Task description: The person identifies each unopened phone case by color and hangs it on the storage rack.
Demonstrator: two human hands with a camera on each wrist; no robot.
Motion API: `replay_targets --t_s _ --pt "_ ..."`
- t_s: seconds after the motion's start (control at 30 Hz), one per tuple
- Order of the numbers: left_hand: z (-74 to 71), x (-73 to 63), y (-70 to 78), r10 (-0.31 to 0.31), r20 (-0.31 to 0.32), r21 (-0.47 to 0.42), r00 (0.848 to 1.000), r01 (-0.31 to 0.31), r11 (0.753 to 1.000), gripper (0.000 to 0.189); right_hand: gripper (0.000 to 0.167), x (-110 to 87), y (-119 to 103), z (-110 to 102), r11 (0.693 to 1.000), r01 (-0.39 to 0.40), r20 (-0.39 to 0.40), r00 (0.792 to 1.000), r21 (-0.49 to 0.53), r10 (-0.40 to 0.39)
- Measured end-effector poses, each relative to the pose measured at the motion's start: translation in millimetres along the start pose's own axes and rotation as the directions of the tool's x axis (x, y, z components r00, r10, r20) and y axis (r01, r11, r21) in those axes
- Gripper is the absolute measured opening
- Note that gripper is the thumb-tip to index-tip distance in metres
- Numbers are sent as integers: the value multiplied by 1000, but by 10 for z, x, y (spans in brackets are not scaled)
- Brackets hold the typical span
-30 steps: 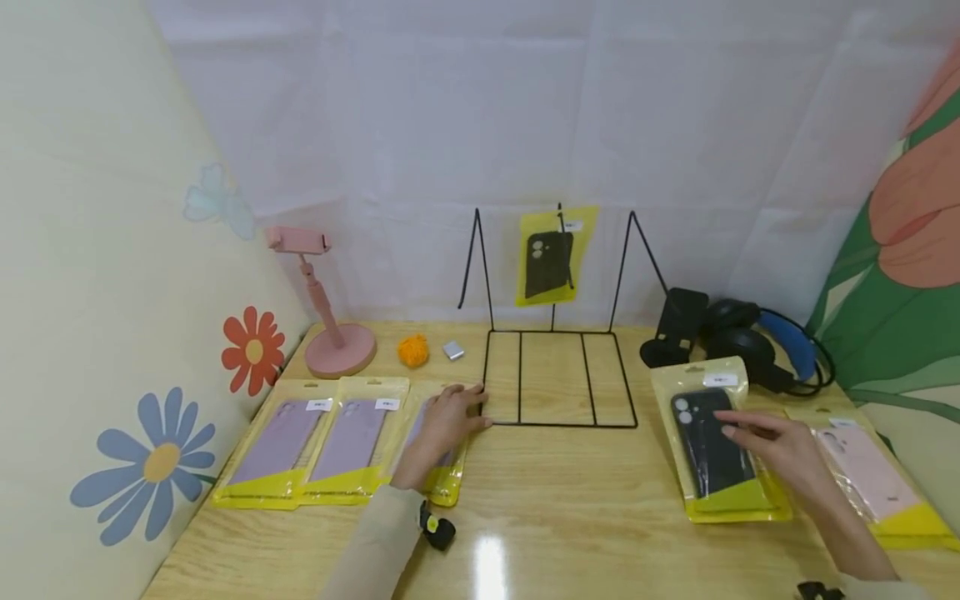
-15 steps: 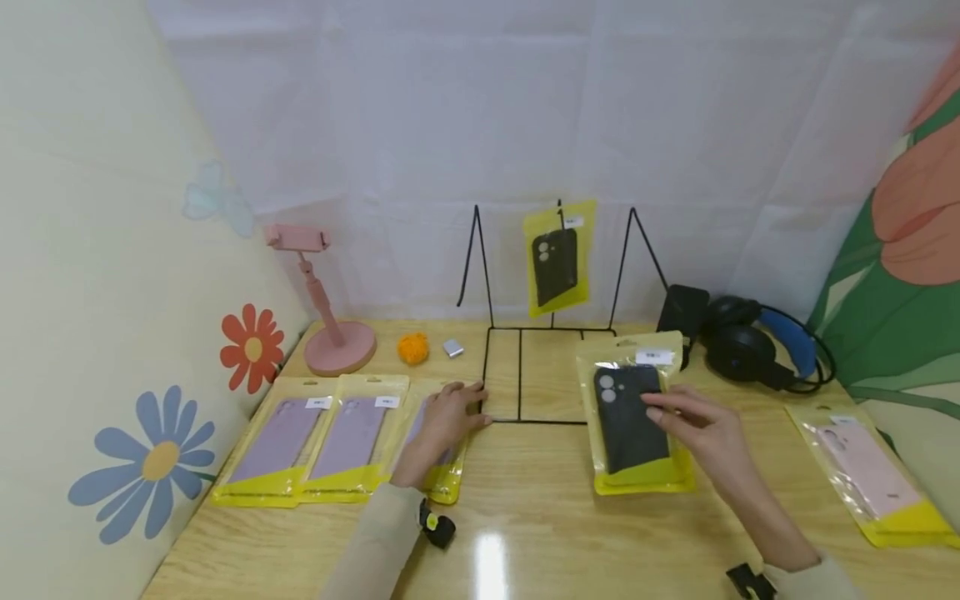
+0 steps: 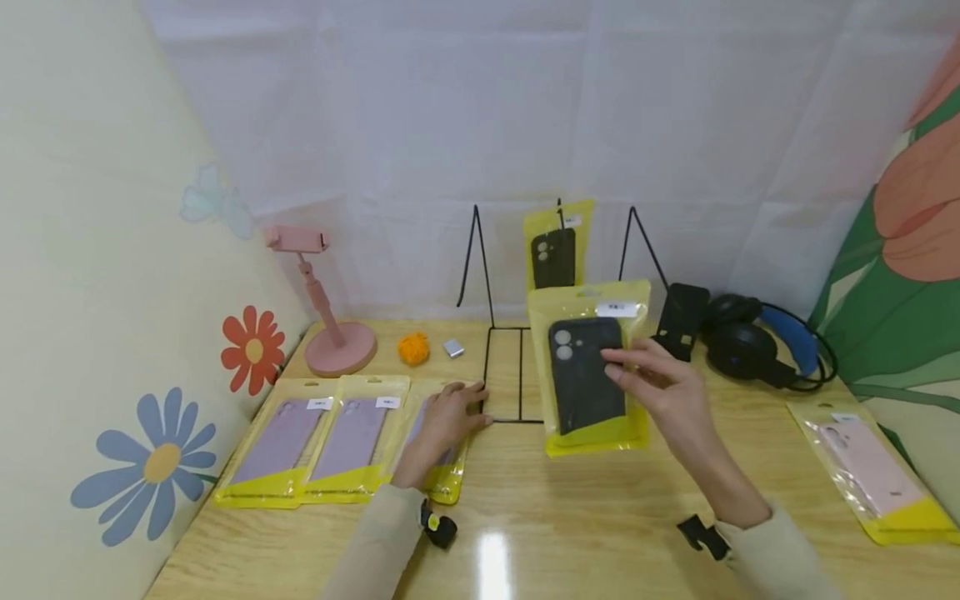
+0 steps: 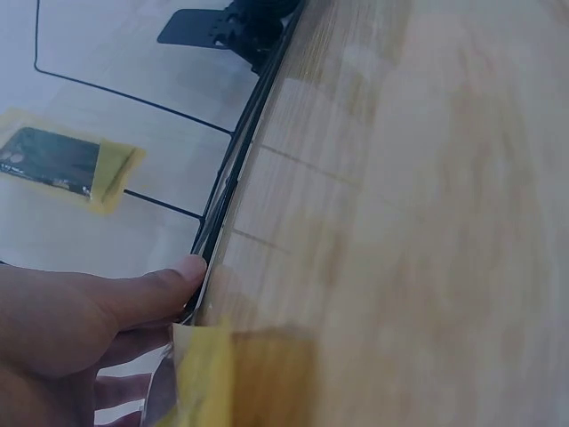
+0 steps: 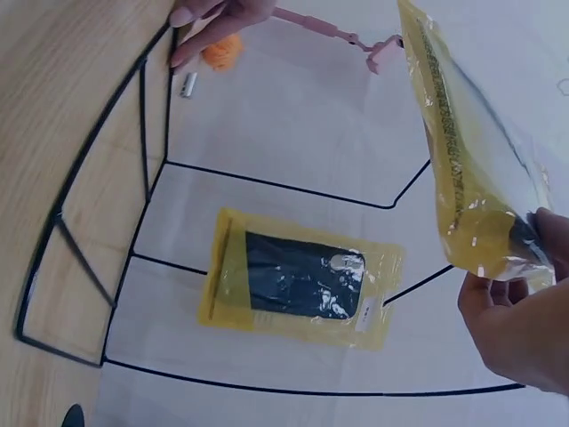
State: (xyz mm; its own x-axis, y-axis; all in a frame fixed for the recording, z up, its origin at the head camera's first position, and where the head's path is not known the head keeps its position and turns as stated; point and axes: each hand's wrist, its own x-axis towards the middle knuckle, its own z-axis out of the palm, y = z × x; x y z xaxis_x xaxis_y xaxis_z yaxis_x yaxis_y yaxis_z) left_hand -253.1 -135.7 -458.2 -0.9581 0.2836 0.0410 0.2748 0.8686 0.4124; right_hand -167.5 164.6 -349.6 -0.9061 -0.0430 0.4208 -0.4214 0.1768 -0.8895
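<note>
Near the front of the black wire rack point(image 3: 521, 375), the right hand point(image 3: 663, 387) pinches a yellow-edged packet point(image 3: 581, 375) showing a black phone case (a similar packet point(image 3: 551, 262) hangs from its middle hook); the left hand point(image 3: 448, 417) grips the rack's near left corner.

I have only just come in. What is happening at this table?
A person's right hand holds a yellow-trimmed pouch with a dark phone case above the table, in front of a black wire rack. The left hand touches the rack's near left corner. A similar pouch hangs on the rack's middle arm. On the table lie three pouches with lilac cases at left, and one with a pink case at right.
</note>
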Motion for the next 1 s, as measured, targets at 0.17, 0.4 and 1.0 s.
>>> replay_targets --t_s 0.17,0.4,1.0 --pt "-5 -5 4 -3 5 -5 1000 3 1000 50 25 90 2 77 997 65 11 998 30 -65" --pt "15 1 -18 4 8 2 1000 -4 1000 50 26 174 94 130 998 45 20 999 51 -46" --pt "10 -8 -16 16 1 14 1000 -17 1000 49 31 496 344 186 996 -88 2 996 0 88"
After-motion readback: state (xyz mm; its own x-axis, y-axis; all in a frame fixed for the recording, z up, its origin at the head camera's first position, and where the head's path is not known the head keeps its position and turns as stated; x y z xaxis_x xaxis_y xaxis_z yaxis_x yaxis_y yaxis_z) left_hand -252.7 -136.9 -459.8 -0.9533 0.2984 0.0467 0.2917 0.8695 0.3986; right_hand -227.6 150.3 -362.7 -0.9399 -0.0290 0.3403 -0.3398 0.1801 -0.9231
